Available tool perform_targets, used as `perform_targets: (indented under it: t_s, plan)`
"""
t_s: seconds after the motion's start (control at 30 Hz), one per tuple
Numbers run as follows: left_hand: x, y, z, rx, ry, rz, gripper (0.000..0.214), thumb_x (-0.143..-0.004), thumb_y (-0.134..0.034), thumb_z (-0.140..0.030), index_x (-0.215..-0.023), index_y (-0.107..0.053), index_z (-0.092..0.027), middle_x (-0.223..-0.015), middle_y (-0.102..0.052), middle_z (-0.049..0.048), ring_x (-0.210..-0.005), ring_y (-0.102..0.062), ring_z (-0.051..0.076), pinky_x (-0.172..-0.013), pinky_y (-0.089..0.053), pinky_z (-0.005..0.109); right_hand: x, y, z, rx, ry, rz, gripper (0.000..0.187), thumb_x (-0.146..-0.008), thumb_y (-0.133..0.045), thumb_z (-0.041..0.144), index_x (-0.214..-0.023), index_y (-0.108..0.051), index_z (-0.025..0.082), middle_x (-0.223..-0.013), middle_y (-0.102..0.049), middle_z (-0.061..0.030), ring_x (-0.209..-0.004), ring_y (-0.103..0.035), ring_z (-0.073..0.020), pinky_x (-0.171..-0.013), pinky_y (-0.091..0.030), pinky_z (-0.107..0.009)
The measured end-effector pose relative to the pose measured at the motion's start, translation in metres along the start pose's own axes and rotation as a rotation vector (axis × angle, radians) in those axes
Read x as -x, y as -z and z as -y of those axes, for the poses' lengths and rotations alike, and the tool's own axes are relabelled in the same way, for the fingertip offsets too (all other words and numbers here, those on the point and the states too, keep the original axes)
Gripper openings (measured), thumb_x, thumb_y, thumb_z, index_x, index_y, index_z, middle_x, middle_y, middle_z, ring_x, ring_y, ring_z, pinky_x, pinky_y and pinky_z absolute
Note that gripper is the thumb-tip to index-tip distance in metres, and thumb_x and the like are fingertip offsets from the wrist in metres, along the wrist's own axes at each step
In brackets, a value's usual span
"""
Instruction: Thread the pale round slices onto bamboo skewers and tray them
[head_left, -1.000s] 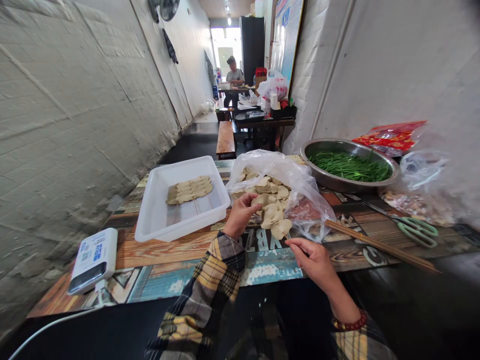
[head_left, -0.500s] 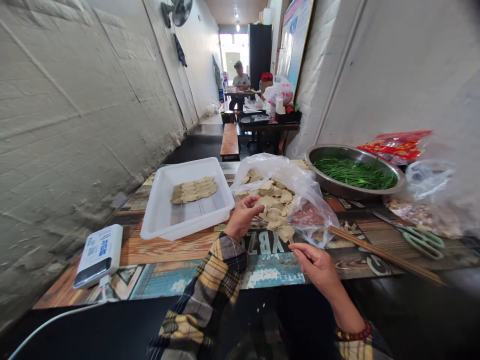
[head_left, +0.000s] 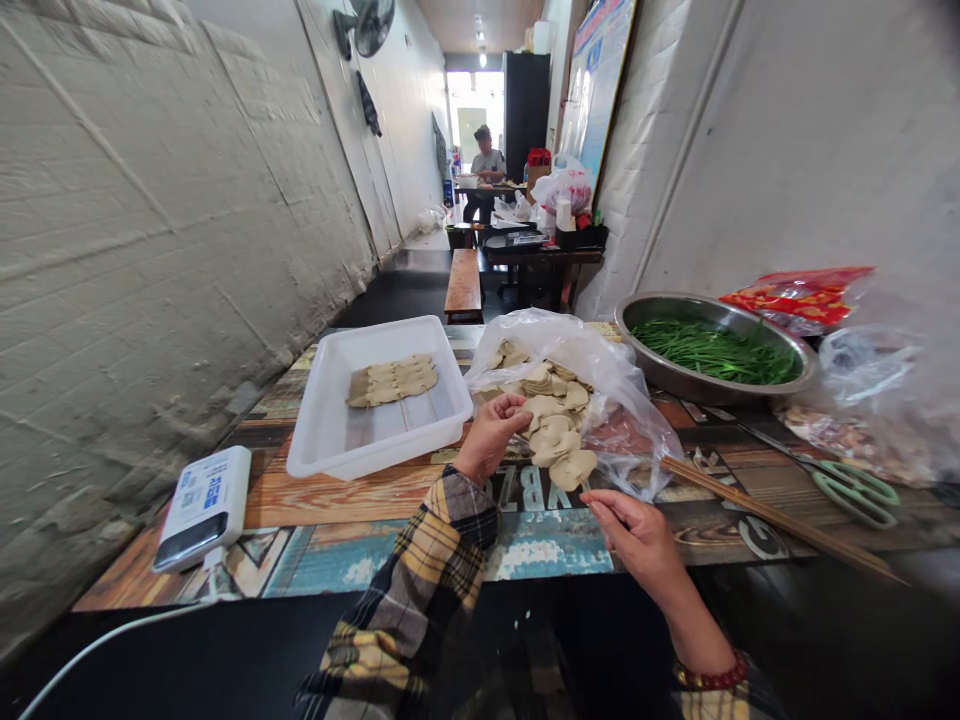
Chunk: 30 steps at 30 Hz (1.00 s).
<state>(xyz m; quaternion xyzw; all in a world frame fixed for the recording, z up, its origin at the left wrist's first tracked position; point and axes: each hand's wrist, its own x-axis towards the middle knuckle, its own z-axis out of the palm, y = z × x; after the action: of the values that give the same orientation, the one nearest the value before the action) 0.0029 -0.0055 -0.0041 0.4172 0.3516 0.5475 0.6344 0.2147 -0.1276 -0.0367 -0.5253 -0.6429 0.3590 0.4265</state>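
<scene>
My right hand (head_left: 637, 535) pinches the lower end of a thin skewer. Threaded along it are several flat, round beige slices (head_left: 571, 469), held over the table's front half. At the skewer's upper end, the thumb and fingers of my left hand (head_left: 495, 435) are closed on the edge of a beige slice (head_left: 543, 408). Behind them a pile of the same slices (head_left: 559, 380) lies in an opened clear plastic bag (head_left: 615, 355). To the left, a white plastic tray (head_left: 322, 440) holds finished-looking skewers of slices (head_left: 394, 381) side by side.
Bare wooden skewers (head_left: 780, 520) lie at right, near green-handled scissors (head_left: 855, 490). A steel basin (head_left: 630, 335) of green chives (head_left: 712, 350) stands behind, beside plastic bags (head_left: 870, 350). A white device (head_left: 202, 510) with a cable sits at left. A person (head_left: 487, 165) sits far back.
The slices on the skewer have turned to show broader, flatter faces, and the lowest one spreads wider. Both hands keep nearly the same places; the whole view has shifted slightly.
</scene>
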Motion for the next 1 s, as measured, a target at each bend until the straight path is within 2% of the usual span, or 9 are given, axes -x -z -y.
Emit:
perform_targets:
  t_s: [0.17, 0.47, 1.0]
  plan:
    - [0.0019, -0.0007, -0.0028, -0.004, 0.001, 0.013, 0.033, -0.056, -0.084, -0.027, -0.08, -0.065, -0.014, -0.062, -0.058, -0.0032, -0.055, -0.049, 0.006, -0.055, -0.035, 0.019, -0.0004, -0.0009, 0.0024, 0.025, 0.006, -0.013, 0.034, -0.088, -0.053, 0.042, -0.091, -0.074, 0.015, -0.048, -0.056, 0.0017, -0.042, -0.055, -0.0137, -0.045, -0.044, -0.023]
    - [0.0033, -0.0023, -0.0035, -0.043, -0.008, -0.006, 0.028, -0.062, -0.078, -0.036, -0.074, -0.066, -0.014, -0.061, -0.057, -0.0011, -0.052, -0.044, 0.007, -0.051, -0.031, 0.02, 0.0021, 0.0003, -0.0041, 0.044, 0.008, -0.021, 0.033, -0.088, -0.054, 0.041, -0.097, -0.074, 0.016, -0.052, -0.06, 0.0006, -0.044, -0.056, -0.014, -0.047, -0.045, -0.023]
    - [0.003, -0.0028, -0.0012, -0.059, -0.007, 0.023, 0.028, -0.061, -0.078, -0.037, -0.072, -0.066, -0.015, -0.057, -0.055, -0.0025, -0.05, -0.041, 0.007, -0.05, -0.027, 0.022, 0.0026, 0.0016, -0.0028, 0.05, 0.036, -0.014, 0.031, -0.089, -0.054, 0.038, -0.098, -0.074, 0.016, -0.05, -0.058, 0.0017, -0.044, -0.054, -0.0133, -0.048, -0.044, -0.024]
